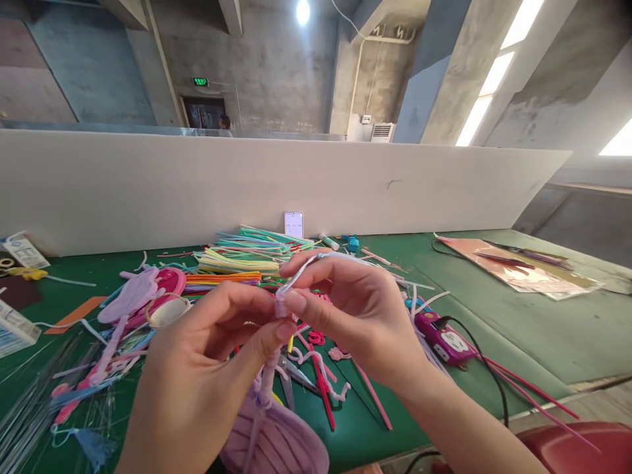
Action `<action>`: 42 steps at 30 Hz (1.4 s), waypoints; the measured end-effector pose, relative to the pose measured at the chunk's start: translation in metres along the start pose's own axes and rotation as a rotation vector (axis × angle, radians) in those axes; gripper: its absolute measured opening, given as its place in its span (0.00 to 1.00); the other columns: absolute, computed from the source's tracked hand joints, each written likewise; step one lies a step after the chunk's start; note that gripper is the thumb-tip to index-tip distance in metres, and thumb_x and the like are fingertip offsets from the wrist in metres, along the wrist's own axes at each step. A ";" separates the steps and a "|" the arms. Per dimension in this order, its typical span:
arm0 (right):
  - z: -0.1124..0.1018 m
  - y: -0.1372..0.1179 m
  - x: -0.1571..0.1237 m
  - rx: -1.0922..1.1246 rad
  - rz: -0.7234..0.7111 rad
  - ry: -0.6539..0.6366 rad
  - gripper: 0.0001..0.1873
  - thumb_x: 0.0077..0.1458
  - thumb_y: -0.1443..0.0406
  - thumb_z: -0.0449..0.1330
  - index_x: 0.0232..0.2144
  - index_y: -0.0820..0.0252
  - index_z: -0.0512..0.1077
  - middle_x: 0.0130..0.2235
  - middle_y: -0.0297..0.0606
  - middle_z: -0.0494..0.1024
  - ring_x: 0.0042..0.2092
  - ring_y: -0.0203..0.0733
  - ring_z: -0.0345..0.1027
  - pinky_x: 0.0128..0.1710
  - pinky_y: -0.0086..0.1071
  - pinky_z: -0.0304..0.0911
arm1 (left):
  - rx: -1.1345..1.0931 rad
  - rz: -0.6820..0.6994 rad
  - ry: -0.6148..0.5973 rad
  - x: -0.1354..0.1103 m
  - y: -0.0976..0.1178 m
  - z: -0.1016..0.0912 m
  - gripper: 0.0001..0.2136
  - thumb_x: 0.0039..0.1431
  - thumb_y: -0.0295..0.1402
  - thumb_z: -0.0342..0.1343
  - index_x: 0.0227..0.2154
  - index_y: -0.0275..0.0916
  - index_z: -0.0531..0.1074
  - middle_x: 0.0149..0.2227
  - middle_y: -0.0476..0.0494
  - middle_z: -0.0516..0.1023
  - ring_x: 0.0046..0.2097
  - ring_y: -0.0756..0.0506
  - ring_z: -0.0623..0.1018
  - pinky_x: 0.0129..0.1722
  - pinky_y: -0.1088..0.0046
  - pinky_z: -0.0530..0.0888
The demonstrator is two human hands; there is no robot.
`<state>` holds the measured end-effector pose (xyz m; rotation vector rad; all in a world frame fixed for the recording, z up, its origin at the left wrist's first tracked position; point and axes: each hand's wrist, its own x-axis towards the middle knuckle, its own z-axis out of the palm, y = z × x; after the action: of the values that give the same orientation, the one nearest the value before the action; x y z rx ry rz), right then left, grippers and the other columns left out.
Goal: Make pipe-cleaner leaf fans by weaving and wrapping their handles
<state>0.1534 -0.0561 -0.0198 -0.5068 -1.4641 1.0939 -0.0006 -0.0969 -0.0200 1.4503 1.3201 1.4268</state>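
Both my hands are raised over the green table (pixel 543 329), pinching a lilac pipe-cleaner figure (pixel 276 434). My left hand (pixel 197 375) grips its twisted stem just below the top, fingers closed. My right hand (pixel 355 316) pinches the top of the stem, with a white pipe cleaner (pixel 301 271) running between its thumb and fingers. The figure's wide ribbed lilac part hangs below my left hand, near the table's front edge.
Coloured pipe cleaners (pixel 247 253) lie piled at the back, with a phone (pixel 293 224) propped on the white partition (pixel 197 191). Pink shapes (pixel 143 293), scissors (pixel 291 375), a purple glue gun (pixel 442 339) with black cord, loose pink stems and a foil sheet (pixel 518 270) surround my hands.
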 end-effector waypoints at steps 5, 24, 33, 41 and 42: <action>0.007 0.004 0.001 0.303 0.199 -0.011 0.08 0.45 0.65 0.73 0.25 0.58 0.77 0.34 0.33 0.78 0.31 0.33 0.72 0.28 0.27 0.71 | -0.094 0.049 0.021 0.001 -0.007 0.003 0.08 0.51 0.40 0.66 0.31 0.42 0.78 0.30 0.48 0.82 0.31 0.46 0.81 0.29 0.76 0.78; 0.013 0.009 0.022 0.374 0.285 -0.158 0.11 0.39 0.63 0.75 0.23 0.59 0.77 0.25 0.29 0.78 0.21 0.32 0.70 0.22 0.28 0.69 | -0.439 0.000 -0.383 0.029 -0.022 -0.019 0.07 0.53 0.41 0.66 0.30 0.44 0.80 0.23 0.50 0.79 0.26 0.49 0.78 0.25 0.76 0.78; 0.023 0.012 0.031 0.058 0.202 -0.005 0.12 0.40 0.62 0.75 0.23 0.61 0.77 0.25 0.33 0.79 0.26 0.32 0.69 0.24 0.26 0.66 | -0.141 0.037 -0.056 0.027 -0.021 -0.021 0.09 0.52 0.40 0.67 0.31 0.41 0.78 0.28 0.48 0.81 0.32 0.47 0.81 0.32 0.77 0.79; 0.016 0.013 0.032 0.117 0.203 -0.084 0.12 0.40 0.62 0.75 0.24 0.61 0.77 0.28 0.33 0.78 0.28 0.32 0.70 0.28 0.26 0.67 | -0.248 -0.003 -0.031 0.021 -0.017 -0.013 0.09 0.49 0.39 0.69 0.29 0.41 0.79 0.27 0.49 0.80 0.28 0.49 0.79 0.30 0.78 0.78; 0.017 0.015 0.030 0.167 0.233 -0.094 0.13 0.39 0.61 0.75 0.24 0.61 0.77 0.27 0.32 0.78 0.27 0.31 0.69 0.27 0.26 0.66 | -0.274 -0.010 -0.057 0.021 -0.018 -0.014 0.09 0.49 0.39 0.69 0.29 0.40 0.80 0.26 0.49 0.80 0.28 0.49 0.79 0.30 0.78 0.78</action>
<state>0.1263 -0.0302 -0.0140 -0.5219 -1.4034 1.4282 -0.0200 -0.0751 -0.0300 1.2909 1.0488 1.4836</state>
